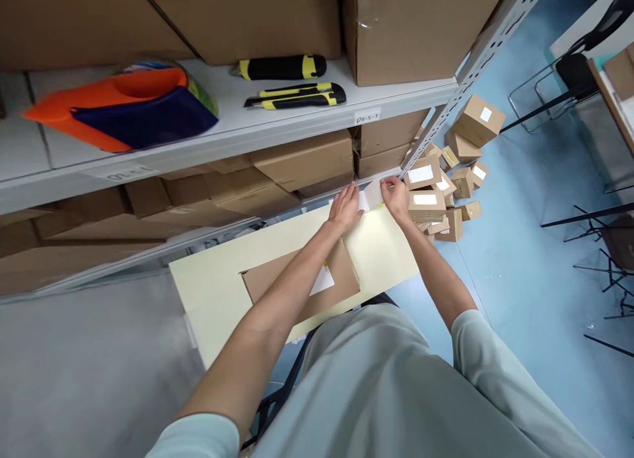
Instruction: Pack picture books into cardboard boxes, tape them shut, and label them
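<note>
At the far end of a pale yellow board (212,286), both my hands are at a white paper label (375,194). My right hand (395,197) pinches the label's right part, which is lifted and bent. Flat and with fingers stretched out, my left hand (345,207) presses at the label's left side. Nearer to me, partly under my left forearm, a flat brown cardboard box (341,263) lies on the board. It bears a white label (323,280) with a small yellow mark.
A grey metal shelf (238,115) runs close in front, holding an orange and blue object (133,105) and yellow-black box cutters (282,67). Cardboard boxes (302,161) fill the lower level. Labelled cartons (426,204) are piled on the blue floor at right, before chairs (577,68).
</note>
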`<state>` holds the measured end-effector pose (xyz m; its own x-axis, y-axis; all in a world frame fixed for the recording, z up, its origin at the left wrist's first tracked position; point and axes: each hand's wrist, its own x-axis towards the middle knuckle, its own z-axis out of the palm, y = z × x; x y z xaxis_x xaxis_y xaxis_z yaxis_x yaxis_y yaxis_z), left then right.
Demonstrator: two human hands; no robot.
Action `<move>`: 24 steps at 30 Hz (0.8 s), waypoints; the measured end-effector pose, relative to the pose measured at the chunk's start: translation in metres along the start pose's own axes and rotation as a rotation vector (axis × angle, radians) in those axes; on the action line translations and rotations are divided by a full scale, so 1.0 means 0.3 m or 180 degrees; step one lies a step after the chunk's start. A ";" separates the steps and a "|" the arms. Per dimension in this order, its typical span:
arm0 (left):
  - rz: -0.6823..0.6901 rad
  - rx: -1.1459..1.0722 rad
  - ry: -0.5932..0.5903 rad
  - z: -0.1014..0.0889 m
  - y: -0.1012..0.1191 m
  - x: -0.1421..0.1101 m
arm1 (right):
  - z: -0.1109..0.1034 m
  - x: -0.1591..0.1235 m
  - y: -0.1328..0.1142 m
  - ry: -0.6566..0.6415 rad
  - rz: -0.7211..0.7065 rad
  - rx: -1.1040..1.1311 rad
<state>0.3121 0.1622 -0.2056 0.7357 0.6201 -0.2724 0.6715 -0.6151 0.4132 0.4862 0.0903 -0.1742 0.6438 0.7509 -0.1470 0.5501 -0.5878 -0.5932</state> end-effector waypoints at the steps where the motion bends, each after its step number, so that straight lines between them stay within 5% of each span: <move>1: 0.0022 0.0072 -0.0153 0.015 -0.003 0.019 | -0.009 -0.004 0.014 0.0025 0.0059 0.0064; 10: 0.0125 0.0200 -0.0532 0.113 -0.028 0.078 | 0.023 -0.081 0.107 0.0050 0.0635 0.0241; 24: 0.0141 0.0222 -0.0557 0.132 -0.042 0.096 | 0.061 -0.094 0.190 0.0104 0.1053 0.0356</move>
<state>0.3284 0.1684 -0.2531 0.7649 0.5011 -0.4048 0.6380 -0.6760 0.3687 0.4897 0.0410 -0.2182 0.7952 0.5142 -0.3213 0.2483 -0.7596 -0.6011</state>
